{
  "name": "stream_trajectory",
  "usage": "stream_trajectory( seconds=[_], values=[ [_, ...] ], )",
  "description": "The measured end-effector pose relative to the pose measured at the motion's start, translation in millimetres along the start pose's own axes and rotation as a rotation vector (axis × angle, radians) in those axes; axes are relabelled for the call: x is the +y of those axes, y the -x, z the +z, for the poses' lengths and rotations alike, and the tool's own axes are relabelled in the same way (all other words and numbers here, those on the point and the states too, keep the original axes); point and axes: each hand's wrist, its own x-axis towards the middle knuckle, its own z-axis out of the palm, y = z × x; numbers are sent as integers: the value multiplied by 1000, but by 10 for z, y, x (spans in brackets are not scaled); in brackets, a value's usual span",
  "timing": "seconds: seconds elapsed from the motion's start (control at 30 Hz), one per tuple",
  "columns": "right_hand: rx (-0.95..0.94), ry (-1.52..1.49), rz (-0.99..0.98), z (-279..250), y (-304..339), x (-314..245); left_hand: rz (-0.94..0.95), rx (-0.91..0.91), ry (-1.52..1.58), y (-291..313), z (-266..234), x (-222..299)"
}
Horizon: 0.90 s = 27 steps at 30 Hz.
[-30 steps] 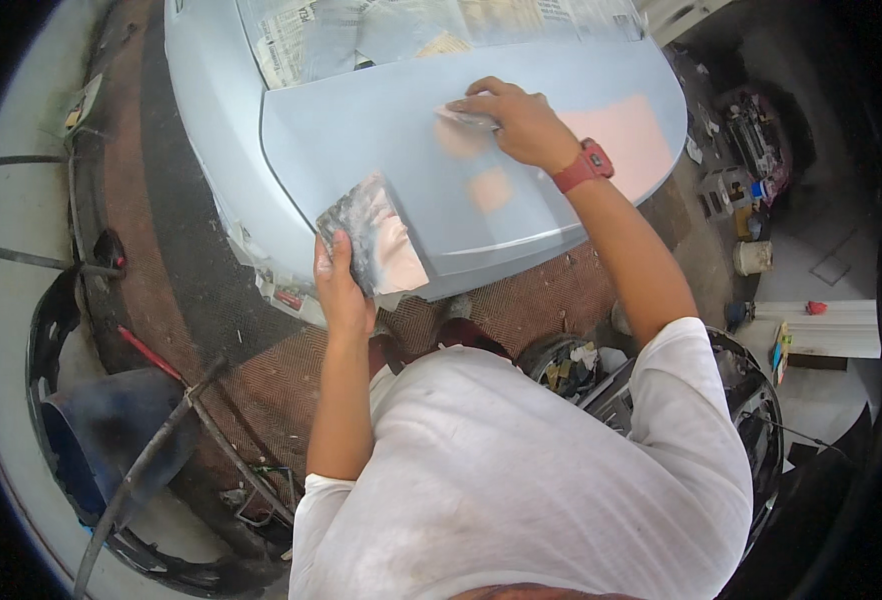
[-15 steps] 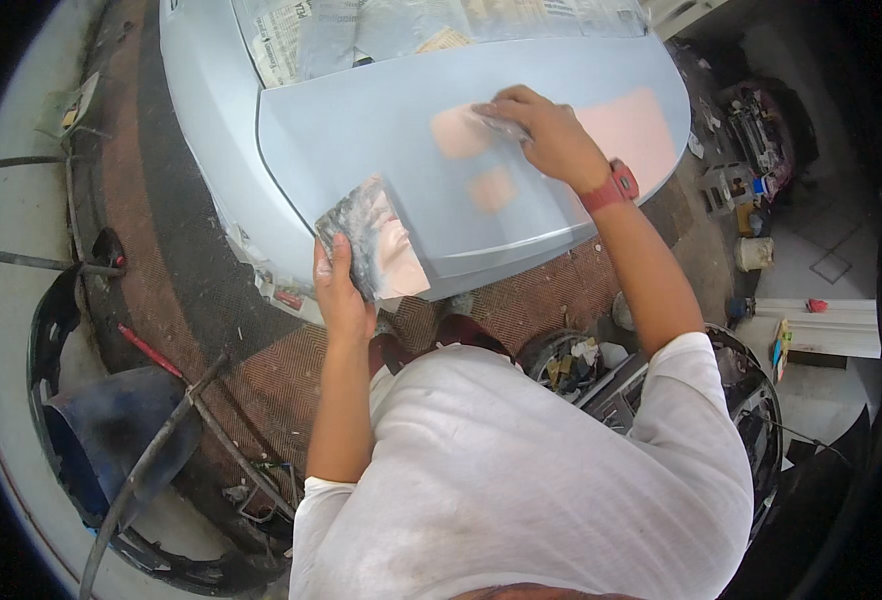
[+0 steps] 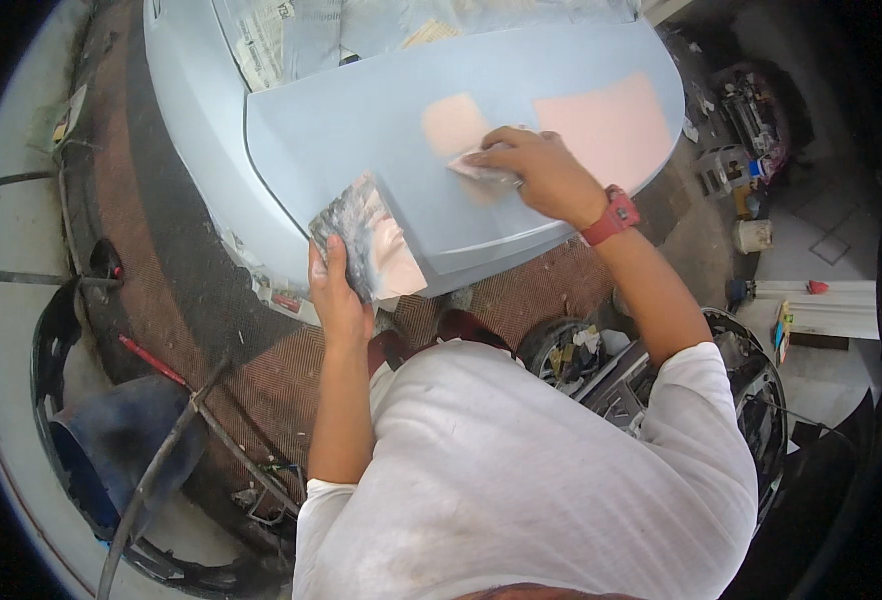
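Note:
A pale blue car panel (image 3: 351, 130) spreads out in front of me. My left hand (image 3: 339, 300) grips the lower left edge of a flat mixing board (image 3: 346, 235), thumb on top. Grey smears and a thick layer of pink putty (image 3: 393, 255) cover that board. In my right hand (image 3: 553, 182), pinched between the fingers, is a thin putty spreader (image 3: 496, 174) smeared with pink. Its edge lies on or just over a small pink patch, which it partly hides. Above it is a second small patch (image 3: 453, 122), and to the right a large one (image 3: 609, 130).
Newspaper and clear plastic (image 3: 296, 40) mask the car beyond the panel. A round bin of scraps (image 3: 566, 352) and car parts lie near my right side. At left are a metal stand (image 3: 171, 430), a blue curved part (image 3: 121, 425) and dark trim.
My right hand has moved the spreader down and slightly left, from the upper small patch to the lower one. The large right patch is more exposed. My left hand still holds the board.

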Motion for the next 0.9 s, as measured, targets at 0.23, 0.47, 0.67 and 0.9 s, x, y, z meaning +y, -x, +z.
stream_trajectory(
  seconds=[0.23, 0.47, 0.67, 0.9],
  values=[
    [219, -283, 252, -309, 453, 230, 10, -6, -7, -58, -100, -69],
    [106, -74, 103, 72, 217, -249, -3, -19, -24, -42, -73, -28],
    [141, -36, 60, 305, 379, -350, 7, -39, -32, -14, -71, 7],
    [-26, -60, 100, -22, 621, -237, 22, -24, -31, -39, -55, -18]
  ],
)
